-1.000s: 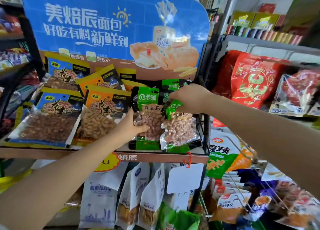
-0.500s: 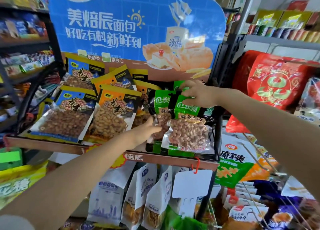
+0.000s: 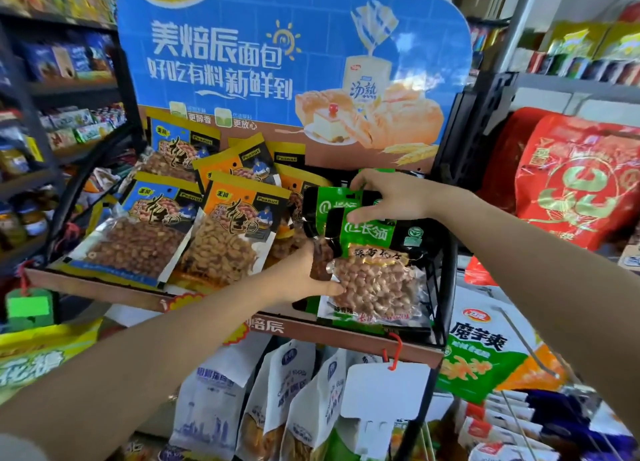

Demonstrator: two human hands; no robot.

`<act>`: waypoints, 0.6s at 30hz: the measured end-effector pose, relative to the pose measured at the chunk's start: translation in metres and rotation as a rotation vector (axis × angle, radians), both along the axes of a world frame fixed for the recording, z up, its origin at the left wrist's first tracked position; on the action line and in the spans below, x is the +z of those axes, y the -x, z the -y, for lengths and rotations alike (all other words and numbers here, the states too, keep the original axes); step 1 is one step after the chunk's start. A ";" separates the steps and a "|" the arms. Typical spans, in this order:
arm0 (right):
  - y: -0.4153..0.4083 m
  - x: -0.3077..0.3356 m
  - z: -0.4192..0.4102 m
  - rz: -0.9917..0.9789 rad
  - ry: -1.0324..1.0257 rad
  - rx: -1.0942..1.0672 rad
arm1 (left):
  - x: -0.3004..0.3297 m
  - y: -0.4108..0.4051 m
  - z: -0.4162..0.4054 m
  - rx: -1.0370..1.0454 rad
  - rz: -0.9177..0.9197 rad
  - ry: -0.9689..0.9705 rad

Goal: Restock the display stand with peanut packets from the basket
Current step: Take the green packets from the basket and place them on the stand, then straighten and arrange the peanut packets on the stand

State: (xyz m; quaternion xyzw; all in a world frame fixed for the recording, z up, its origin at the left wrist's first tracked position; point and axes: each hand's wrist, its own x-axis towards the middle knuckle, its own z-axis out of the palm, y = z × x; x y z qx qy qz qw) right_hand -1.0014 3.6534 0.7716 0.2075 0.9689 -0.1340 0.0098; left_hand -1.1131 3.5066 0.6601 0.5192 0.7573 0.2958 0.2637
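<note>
A tall blue bread-advert board point(image 3: 294, 62) backs the display stand point(image 3: 104, 289), whose brown cardboard shelf slopes toward the camera. To the right of the stand hang big red bags point(image 3: 575, 183); white paper pouches point(image 3: 277, 401) hang under the shelf. On the shelf lie three columns of peanut packets: blue-topped packets point(image 3: 138, 242) at the left, orange-topped packets point(image 3: 228, 238) in the middle, and green-topped packets at the right end, inside a black wire frame point(image 3: 446, 287). The front green packet point(image 3: 374, 277) lies flat with its clear window of peanuts facing up. A second green packet point(image 3: 325, 204) stands tilted just behind it, overlapping its top edge. The right hand point(image 3: 391, 197) reaches in from the right, its fingers pinching the top of that rear green packet. The left hand point(image 3: 304, 277) comes from the lower left; its thumb lies along the front packet's left edge and its fingers seem to curl under the packets there, though the contact is partly hidden. No basket is in view.
</note>
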 end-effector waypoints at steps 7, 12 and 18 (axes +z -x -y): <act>0.069 0.027 0.041 -0.339 -0.186 0.037 | 0.030 0.067 0.070 0.058 -0.505 -0.136; 0.148 0.033 0.085 -0.339 -0.226 0.116 | 0.048 0.173 0.118 0.137 -0.743 -0.060; 0.254 0.015 0.100 -0.276 -0.505 0.003 | 0.057 0.275 0.142 0.037 -1.117 0.090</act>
